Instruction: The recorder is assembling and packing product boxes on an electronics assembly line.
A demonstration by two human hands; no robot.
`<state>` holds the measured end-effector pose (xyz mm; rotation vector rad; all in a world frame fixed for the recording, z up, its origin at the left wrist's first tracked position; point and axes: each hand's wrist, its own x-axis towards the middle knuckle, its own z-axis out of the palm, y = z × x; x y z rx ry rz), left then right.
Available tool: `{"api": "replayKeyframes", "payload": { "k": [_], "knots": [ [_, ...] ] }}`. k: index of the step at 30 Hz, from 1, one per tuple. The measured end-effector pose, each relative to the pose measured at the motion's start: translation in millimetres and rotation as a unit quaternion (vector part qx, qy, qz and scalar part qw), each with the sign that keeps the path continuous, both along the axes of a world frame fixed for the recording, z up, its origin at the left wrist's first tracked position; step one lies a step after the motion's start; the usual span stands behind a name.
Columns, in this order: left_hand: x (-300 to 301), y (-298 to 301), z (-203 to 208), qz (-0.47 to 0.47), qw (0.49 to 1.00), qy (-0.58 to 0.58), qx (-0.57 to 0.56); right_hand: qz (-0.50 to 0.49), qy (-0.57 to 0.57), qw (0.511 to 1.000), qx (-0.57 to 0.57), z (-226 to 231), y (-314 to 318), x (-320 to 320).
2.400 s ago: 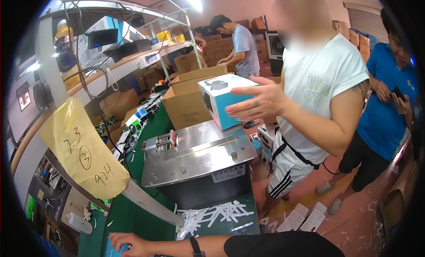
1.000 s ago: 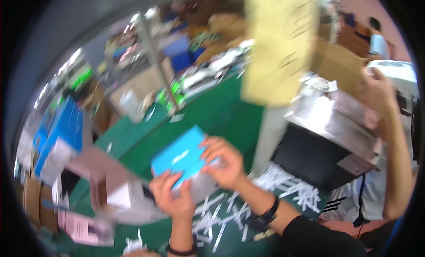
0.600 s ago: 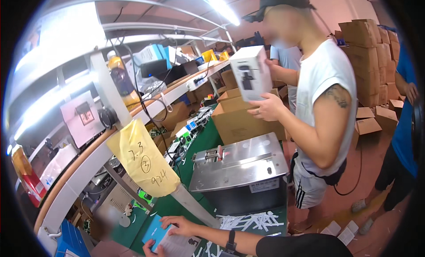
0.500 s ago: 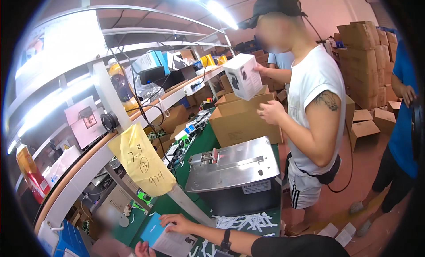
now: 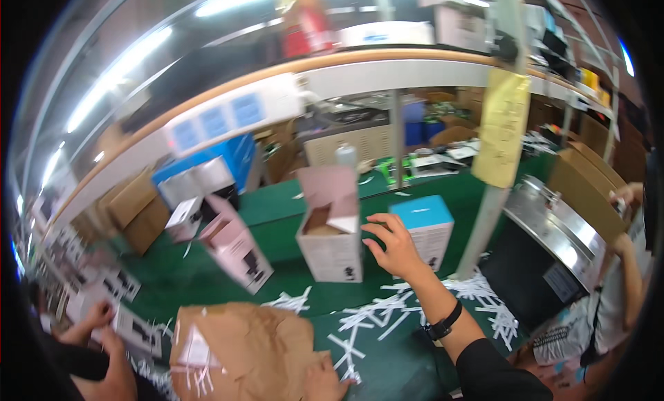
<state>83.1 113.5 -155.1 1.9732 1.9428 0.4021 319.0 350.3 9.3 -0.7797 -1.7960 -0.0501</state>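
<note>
My right hand (image 5: 393, 247), below a black wristwatch, is raised with its fingers curved and apart. It holds nothing and is beside an open-topped white box (image 5: 328, 256) whose lid flap stands up. Just behind that hand, a closed box with a blue top (image 5: 422, 211) stands on the green bench. At the lower edge, my left hand (image 5: 324, 381) lies against the right side of a crumpled brown paper bag (image 5: 242, 339), its fingers seemingly apart. Another open white box (image 5: 238, 256) stands tilted left of the middle.
White paper strips (image 5: 394, 308) litter the green bench (image 5: 373, 363). A white post (image 5: 477, 235) rises on the right, near a metal-topped machine (image 5: 553, 228). At left, another person's hands (image 5: 100, 321) touch a white box; another person stands at far right.
My view has swung left and toward the bench. Both hands have left the blue-topped box, which now stands upright; my left hand is by the paper bag.
</note>
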Motion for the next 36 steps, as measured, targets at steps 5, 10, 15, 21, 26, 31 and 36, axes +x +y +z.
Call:
{"api": "replayKeyframes", "payload": {
  "k": [5, 10, 15, 21, 26, 31, 36],
  "knots": [
    [0.2, -18.5, 8.1, 0.003, 0.995, 0.088, 0.056, 0.003, -0.106, 0.994, -0.002, -15.6, 17.9, -84.1],
    [21.5, -30.2, 6.2, -0.061, 0.983, 0.157, 0.073, -0.185, -0.197, 0.962, -0.030, -34.0, 36.9, -83.1],
    [23.8, -32.9, 28.9, -0.020, 0.993, 0.090, 0.067, -0.172, -0.181, 0.968, -0.017, -25.4, 31.6, -39.5],
    [17.5, -49.1, 51.4, 0.002, 0.995, 0.072, 0.073, -0.107, -0.159, 0.981, -0.023, -33.0, 25.8, -29.6],
    [-22.0, -70.2, 86.1, 0.137, 0.965, 0.026, 0.223, -0.141, -0.137, 0.980, -0.027, -23.2, 2.7, -10.4],
    [-173.5, -112.9, 73.7, 0.449, 0.849, 0.173, 0.217, -0.074, -0.089, 0.993, 0.022, -15.2, -46.7, -26.2],
    [-288.8, -90.3, 23.7, 0.545, 0.521, -0.638, 0.159, 0.003, -0.068, 0.998, 0.003, -8.4, -86.6, -41.1]
  ]
}}
